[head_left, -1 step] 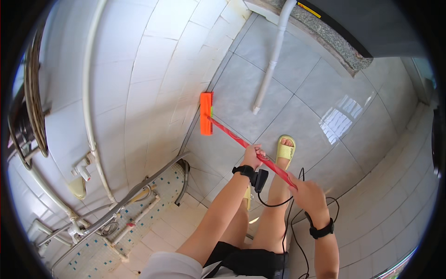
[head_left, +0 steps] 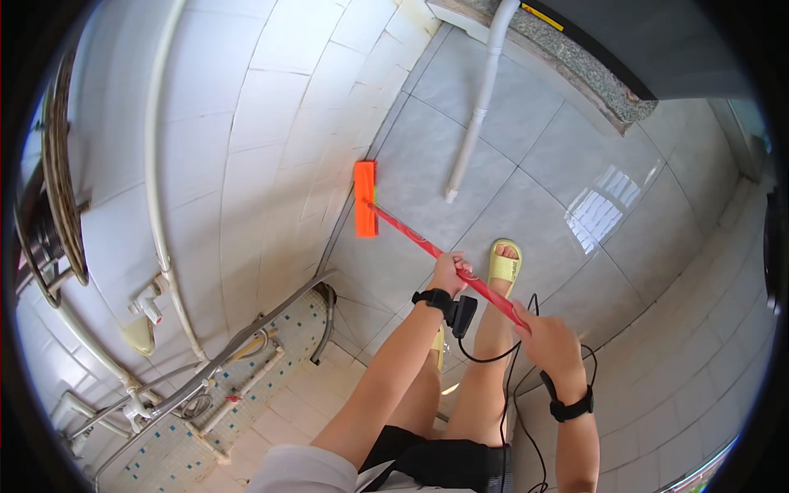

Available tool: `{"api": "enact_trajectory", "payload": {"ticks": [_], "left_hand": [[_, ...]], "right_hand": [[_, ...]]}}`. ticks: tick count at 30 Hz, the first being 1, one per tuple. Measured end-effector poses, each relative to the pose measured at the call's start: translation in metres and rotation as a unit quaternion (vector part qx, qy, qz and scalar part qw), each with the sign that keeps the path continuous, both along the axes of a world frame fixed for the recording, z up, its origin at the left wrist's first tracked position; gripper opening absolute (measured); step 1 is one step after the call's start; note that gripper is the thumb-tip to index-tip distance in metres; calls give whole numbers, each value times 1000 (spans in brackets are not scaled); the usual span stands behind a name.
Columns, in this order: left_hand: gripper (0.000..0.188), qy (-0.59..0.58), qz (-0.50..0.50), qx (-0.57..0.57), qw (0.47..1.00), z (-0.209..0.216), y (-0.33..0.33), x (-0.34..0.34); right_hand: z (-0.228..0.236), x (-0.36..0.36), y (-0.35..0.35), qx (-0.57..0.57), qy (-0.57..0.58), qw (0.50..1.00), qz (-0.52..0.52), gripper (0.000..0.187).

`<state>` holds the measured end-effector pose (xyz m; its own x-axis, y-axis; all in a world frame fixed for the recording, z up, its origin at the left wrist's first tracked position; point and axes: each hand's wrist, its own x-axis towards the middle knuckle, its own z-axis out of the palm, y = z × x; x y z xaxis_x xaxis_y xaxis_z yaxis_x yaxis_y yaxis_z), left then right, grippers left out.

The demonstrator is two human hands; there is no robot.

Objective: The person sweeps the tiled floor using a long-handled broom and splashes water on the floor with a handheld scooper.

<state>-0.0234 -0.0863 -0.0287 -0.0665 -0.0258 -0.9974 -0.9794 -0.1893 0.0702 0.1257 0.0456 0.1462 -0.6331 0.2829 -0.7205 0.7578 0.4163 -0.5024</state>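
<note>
A long-handled floor brush slants across the middle, its red handle (head_left: 407, 234) running up and left to an orange head (head_left: 365, 205). That head sits on the floor's edge, against the foot of the white tiled wall; short bristles show along its right side. My left hand (head_left: 449, 274) is wrapped round the handle about midway. Near the handle's end my right hand (head_left: 552, 349) grips it, close to my right leg. Black straps circle both wrists, and the left one carries a small black box with a cable.
A white drain pipe (head_left: 477, 123) hangs down to the grey floor tiles (head_left: 567, 172). A stone ledge (head_left: 588, 70) juts in at the top right. Hoses and pipes (head_left: 222, 357) run along the lower left. Black cables (head_left: 511, 394) dangle by my legs. My foot wears a yellow slipper (head_left: 505, 261).
The brush head stays almost in place against the wall. My right hand has shifted very slightly right; both hands keep hold of the handle.
</note>
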Motion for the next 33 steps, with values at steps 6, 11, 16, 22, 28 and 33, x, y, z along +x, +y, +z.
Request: {"api": "enact_trajectory", "payload": {"ticks": [6,11,16,22,28,33], "left_hand": [[29,33,-102,118,987,21,133,-14],[29,78,-195,185,960,30,133,-18],[27,10,-204,40,978,30,10,18],[28,-35,-178,120,976,68,-133,24],[14,-128,-189,77,971,165,-152,26],[17,-48,-377,194,904,188,-150,6]], "right_hand": [[28,1,47,23,-29,987,-156,37],[38,-2,16,-53,18,960,-274,36],[42,36,-62,-49,-47,987,-143,41],[108,13,-131,-31,-46,998,-33,28],[148,23,-187,-32,43,998,-30,33],[245,3,-175,-82,-2,992,-94,37]]}}
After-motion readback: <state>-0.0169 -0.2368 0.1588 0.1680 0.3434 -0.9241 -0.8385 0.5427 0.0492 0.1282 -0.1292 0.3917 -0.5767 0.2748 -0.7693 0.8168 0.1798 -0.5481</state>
